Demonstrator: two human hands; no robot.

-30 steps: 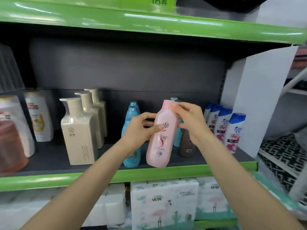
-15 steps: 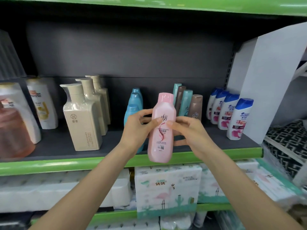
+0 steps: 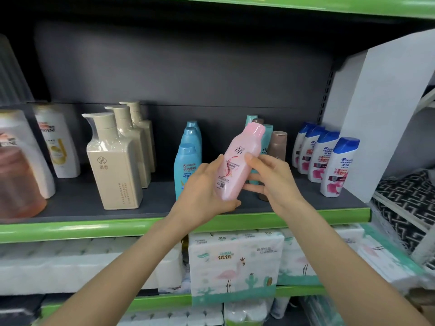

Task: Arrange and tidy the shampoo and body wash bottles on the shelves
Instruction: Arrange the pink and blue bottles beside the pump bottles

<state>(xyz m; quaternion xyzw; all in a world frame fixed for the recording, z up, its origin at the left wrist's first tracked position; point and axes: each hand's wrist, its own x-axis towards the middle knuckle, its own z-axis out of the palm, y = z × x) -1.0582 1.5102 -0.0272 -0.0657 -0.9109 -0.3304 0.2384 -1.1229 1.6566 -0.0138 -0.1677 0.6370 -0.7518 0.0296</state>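
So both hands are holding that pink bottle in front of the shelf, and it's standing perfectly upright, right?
Not quite. In the head view both hands, left and right, do hold the pink bottle in front of the shelf, but it is tilted, cap leaning right.

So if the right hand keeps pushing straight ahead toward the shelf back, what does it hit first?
Probably the brown bottle and the teal bottle right behind the right hand, which holds the pink shampoo bottle with the left hand. Depth is unclear.

Tilted pink bottle (image 3: 237, 162), above shelf (image 3: 94, 203)
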